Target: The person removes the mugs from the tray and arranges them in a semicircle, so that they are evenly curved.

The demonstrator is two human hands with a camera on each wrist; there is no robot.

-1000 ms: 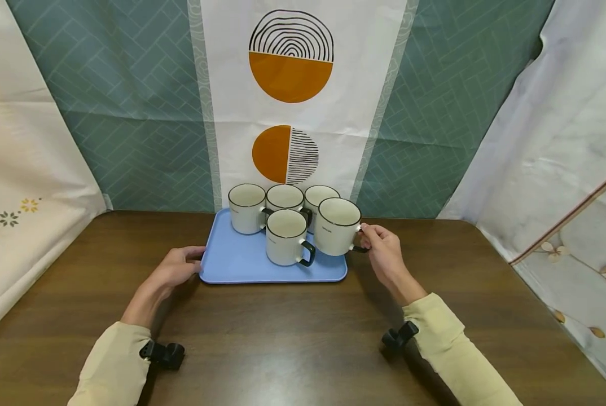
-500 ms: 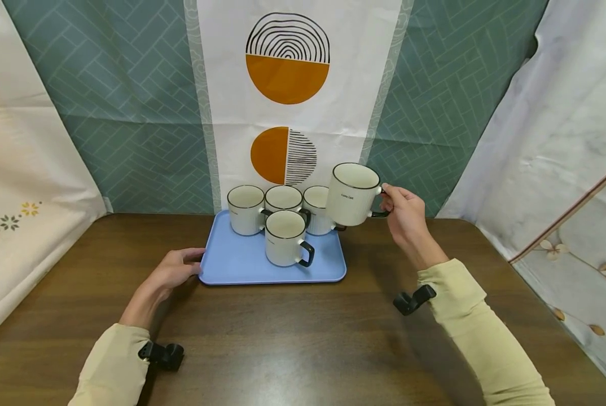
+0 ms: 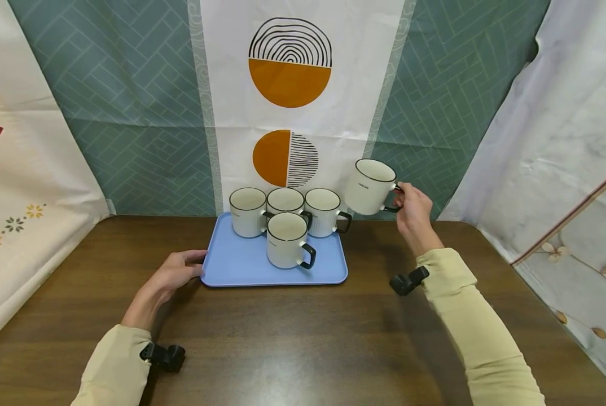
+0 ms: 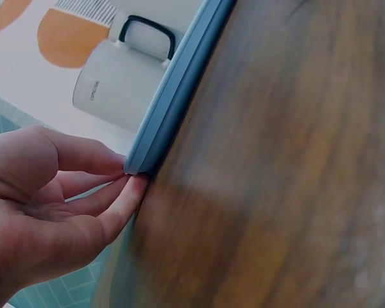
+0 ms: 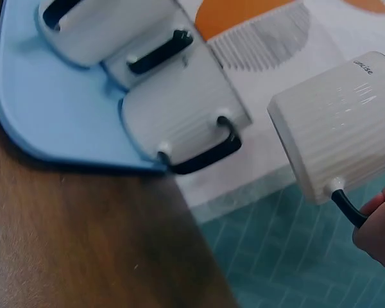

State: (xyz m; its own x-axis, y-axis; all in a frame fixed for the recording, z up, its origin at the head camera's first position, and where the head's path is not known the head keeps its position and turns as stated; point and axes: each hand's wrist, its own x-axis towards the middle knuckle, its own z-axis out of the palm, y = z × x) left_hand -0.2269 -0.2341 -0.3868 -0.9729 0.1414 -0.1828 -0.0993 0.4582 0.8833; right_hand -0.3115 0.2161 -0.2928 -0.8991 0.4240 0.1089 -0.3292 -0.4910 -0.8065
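Observation:
My right hand grips the black handle of a white ribbed mug, raised to the right of the blue tray. In the right wrist view this held mug hangs apart from the tray. Three similar mugs stand along the tray's back, the rightmost mug with its handle facing right. Another mug stands in front of them. At the tray's left edge, my left hand pinches the rim; the left wrist view has the thumb and fingertips at its corner.
The brown wooden table extends in front of and on both sides of the tray. Behind it hangs a patterned cloth, close to the back mugs. Pale cloths flank the left and right sides.
My right hand has lifted the mug off the tray's right side and carried it up and rightward, uncovering the back-right mug. My left hand has stayed on the tray's rim.

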